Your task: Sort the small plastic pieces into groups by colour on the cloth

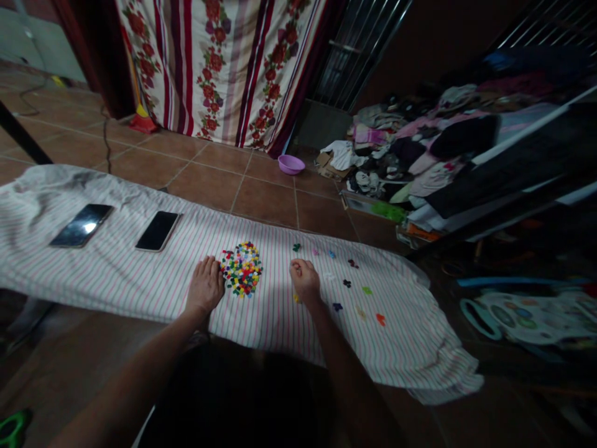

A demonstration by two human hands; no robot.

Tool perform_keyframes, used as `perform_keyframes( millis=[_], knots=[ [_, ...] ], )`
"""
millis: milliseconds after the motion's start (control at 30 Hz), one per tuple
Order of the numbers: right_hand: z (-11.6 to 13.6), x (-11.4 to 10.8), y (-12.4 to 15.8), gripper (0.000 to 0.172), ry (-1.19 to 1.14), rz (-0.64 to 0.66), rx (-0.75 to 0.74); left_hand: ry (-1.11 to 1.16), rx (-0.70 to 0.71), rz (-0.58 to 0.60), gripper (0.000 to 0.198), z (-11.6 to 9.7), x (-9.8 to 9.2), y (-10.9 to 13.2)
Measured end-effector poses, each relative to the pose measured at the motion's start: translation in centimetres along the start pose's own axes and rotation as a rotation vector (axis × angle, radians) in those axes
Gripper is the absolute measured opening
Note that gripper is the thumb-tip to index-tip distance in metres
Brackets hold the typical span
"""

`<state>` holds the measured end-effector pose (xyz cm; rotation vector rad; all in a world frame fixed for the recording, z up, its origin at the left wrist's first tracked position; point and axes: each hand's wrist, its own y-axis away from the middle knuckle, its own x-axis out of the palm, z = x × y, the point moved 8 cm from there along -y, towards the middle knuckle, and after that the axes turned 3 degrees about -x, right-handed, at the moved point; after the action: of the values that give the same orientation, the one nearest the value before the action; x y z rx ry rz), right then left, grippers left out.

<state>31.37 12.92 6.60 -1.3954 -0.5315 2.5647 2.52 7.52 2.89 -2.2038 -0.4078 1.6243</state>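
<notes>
Far left on the striped cloth (275, 261), a glossy phone (82, 226) and a second phone (158, 231) are laid flat, probably parked off to the side so the middle is left for the small parts.

Left hand (206, 286): laid palm down, fingers extended and released, no grip seen. Fingertips are set against the left edge of the mixed coloured pile (242, 269), presumably so the loose pieces are stopped from spreading.

Pile sits between both hands: right beside the left fingers, clearly apart from the right ones.

Right hand (306, 281): fingers curled in, thumb side to the pile. Whether a piece is pinched cannot be told; the tips are too small and dim. Yellow pieces (296, 298) lie just below it on the near side, dark green cluster (296, 247) just beyond the fingers.

Further right, single-colour clusters are spaced out, apparently so colours don't mix: blue cluster (331, 254), black cluster (347, 283), orange cluster (381, 319) outermost.
</notes>
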Motion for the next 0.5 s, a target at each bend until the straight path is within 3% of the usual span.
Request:
perform_keyframes(
  millis=[267,500],
  knots=[
    [8.0,6.2,2.2,0.017,-0.213,0.277,-0.206,0.004,-0.015,0.003,0.041,0.0,0.1,0.0],
    [11.3,8.5,3.0,0.017,0.016,0.385,-0.259,0.058,-0.032,0.005,0.042,0.2,0.2,0.0]
  ],
)
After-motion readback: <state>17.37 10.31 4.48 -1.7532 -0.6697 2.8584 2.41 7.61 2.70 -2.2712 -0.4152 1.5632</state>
